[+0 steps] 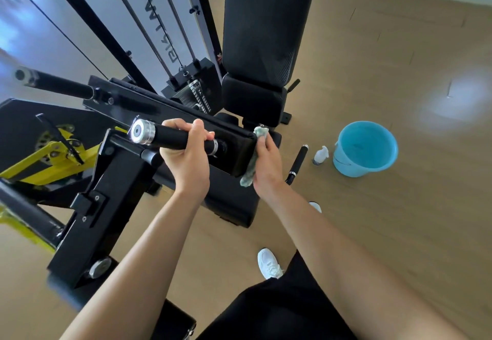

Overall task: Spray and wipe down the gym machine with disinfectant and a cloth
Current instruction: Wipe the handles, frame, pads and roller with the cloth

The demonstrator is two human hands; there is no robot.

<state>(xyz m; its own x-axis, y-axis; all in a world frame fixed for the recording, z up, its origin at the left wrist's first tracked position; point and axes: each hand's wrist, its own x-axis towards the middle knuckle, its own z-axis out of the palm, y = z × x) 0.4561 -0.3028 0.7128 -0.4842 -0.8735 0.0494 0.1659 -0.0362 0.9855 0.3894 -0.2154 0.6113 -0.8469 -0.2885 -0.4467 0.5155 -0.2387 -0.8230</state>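
Note:
A black gym machine [111,179] with yellow parts fills the left and middle of the head view. My left hand [189,153] grips its black handle [170,137], which ends in a silver cap. My right hand [267,163] presses a pale green cloth [250,171] against the end face of a black arm pad [234,150]. A small clear spray bottle [320,155] stands on the floor to the right, away from both hands.
A light blue bucket [366,150] sits on the wood floor beside the bottle. A second black handle [297,162] sticks out below the pad. The tall black backrest [266,25] and weight stack [194,92] stand behind. My white shoe [269,263] is on the floor.

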